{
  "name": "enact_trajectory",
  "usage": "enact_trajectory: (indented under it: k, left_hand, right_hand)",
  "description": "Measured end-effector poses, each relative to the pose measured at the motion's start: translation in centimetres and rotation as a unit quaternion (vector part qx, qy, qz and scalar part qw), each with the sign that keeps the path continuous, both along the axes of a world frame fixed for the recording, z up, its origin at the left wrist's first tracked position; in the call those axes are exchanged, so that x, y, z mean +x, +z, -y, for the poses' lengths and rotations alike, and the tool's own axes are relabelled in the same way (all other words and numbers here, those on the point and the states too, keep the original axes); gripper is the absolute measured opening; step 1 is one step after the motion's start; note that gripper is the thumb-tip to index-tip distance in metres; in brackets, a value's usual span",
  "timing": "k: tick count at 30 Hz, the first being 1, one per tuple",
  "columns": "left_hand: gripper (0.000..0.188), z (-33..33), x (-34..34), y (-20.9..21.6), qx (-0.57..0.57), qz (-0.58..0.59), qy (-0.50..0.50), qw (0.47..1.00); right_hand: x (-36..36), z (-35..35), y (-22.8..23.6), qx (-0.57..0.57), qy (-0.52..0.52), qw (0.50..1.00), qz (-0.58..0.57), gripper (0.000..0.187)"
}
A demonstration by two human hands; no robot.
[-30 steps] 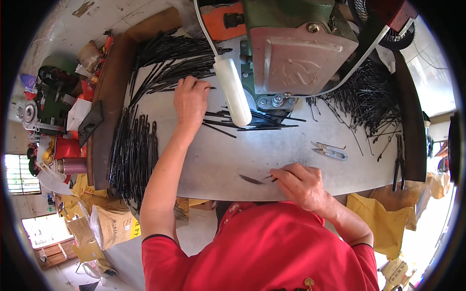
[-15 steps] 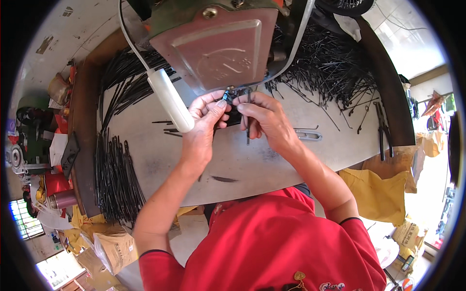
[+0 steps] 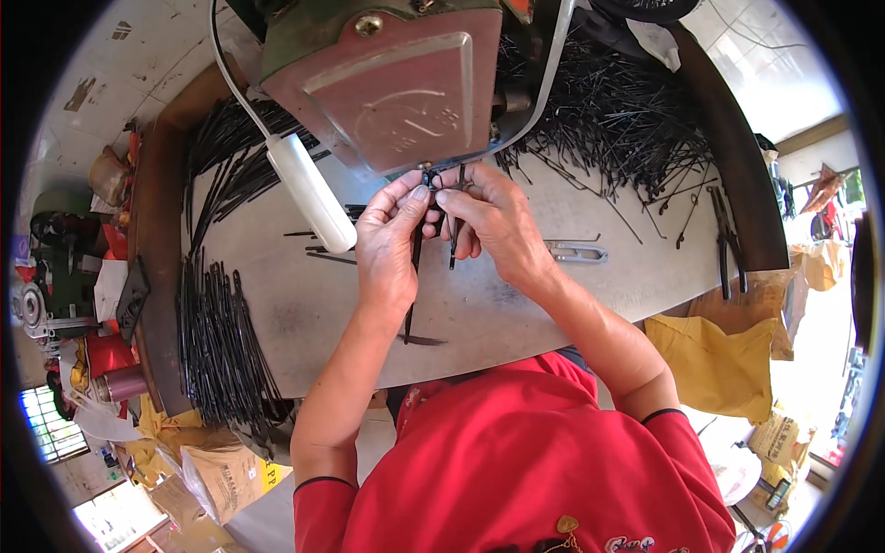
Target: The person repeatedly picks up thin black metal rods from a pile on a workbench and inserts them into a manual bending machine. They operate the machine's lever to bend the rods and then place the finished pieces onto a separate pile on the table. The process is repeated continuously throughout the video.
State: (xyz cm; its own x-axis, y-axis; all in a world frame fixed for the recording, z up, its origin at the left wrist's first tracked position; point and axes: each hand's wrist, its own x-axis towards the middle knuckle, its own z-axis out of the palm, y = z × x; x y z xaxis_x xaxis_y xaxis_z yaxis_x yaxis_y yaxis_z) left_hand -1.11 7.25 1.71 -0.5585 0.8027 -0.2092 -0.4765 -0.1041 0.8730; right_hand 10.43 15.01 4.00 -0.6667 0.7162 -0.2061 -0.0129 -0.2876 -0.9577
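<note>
Both hands meet just below the front edge of a machine head with a pinkish-red cover plate (image 3: 392, 101). My left hand (image 3: 392, 240) is closed, its thumb and fingers pinching a long thin black rod (image 3: 411, 304) whose lower end hangs toward the table's near side. Beside it, my right hand (image 3: 493, 217) is closed on a short, slim dark piece (image 3: 454, 253) that sticks out above and below the fingers; its kind is unclear. The fingertips of both hands come together at the rod's upper end, where small details are hidden.
A white tube lamp (image 3: 312, 194) hangs left of the hands. Bundled black rods (image 3: 221, 341) lie at left, and a tangled heap of them (image 3: 618, 120) at far right. A slotted grey metal piece (image 3: 576, 251) and dark-handled pliers (image 3: 726, 244) lie on the metal table (image 3: 553, 309).
The black rod under my left hand now shows at greater length, pointing down. My right hand has shifted slightly left, closer to the left fingertips. The whole view has shifted a little.
</note>
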Motion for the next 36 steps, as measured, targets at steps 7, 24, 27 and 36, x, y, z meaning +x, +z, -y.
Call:
enact_trajectory:
  k: [7,24,27,36]
  left_hand:
    - [0.026,0.1,0.1,-0.1,-0.004,-0.015,0.006,1.000]
    - [0.031,0.6,1.0,-0.9,0.004,0.043,0.031,0.999]
    - [0.031,0.5,0.8,-0.8,0.000,0.018,0.028,0.999]
    - [0.028,0.1,0.7,-0.4,0.004,-0.006,0.029,1.000]
  right_hand:
    - [-0.2,0.1,-0.2,0.024,-0.009,1.000,0.010,0.016]
    - [-0.4,1.0,-1.7,0.072,-0.036,0.996,0.033,0.015]
    - [-0.5,0.9,-1.1,0.087,-0.039,0.995,0.034,0.016]
    - [-0.6,0.5,-1.0,0.076,-0.040,0.995,0.041,0.017]
